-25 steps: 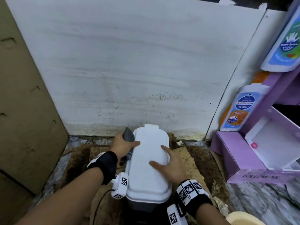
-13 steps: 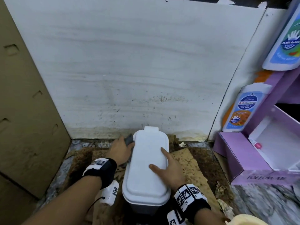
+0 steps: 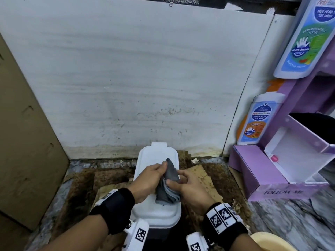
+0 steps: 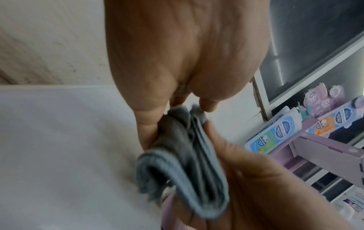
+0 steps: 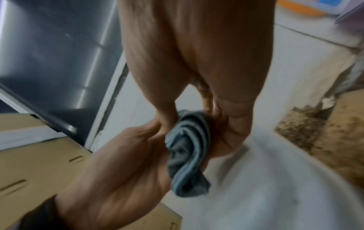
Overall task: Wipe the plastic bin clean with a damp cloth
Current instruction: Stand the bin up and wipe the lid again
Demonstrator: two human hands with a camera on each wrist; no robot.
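Observation:
A small plastic bin with a white lid point(image 3: 155, 209) and dark body stands on the floor by the wall. Above the lid both hands hold a folded grey cloth point(image 3: 167, 185). My left hand point(image 3: 150, 178) grips its left side, thumb near the top edge. My right hand point(image 3: 188, 187) pinches its right side with thumb and fingers. In the left wrist view the cloth point(image 4: 185, 163) shows folded layers between my left hand point(image 4: 157, 118) and the right hand's fingers point(image 4: 242, 168). The right wrist view shows the cloth point(image 5: 189, 154) bunched between both hands over the lid point(image 5: 271, 186).
The white wall point(image 3: 145, 78) stands right behind the bin. Brown cardboard point(image 3: 23, 142) leans at the left. A purple display stand point(image 3: 282, 169) with wash bottles point(image 3: 257, 122) is at the right. Stained cardboard sheets point(image 3: 203, 176) cover the floor. A cream basin rim point(image 3: 272, 241) shows at the lower right.
The left hand has brought the cloth from the bin's left side to above the lid. The right hand has lifted off the lid and taken hold of the cloth too.

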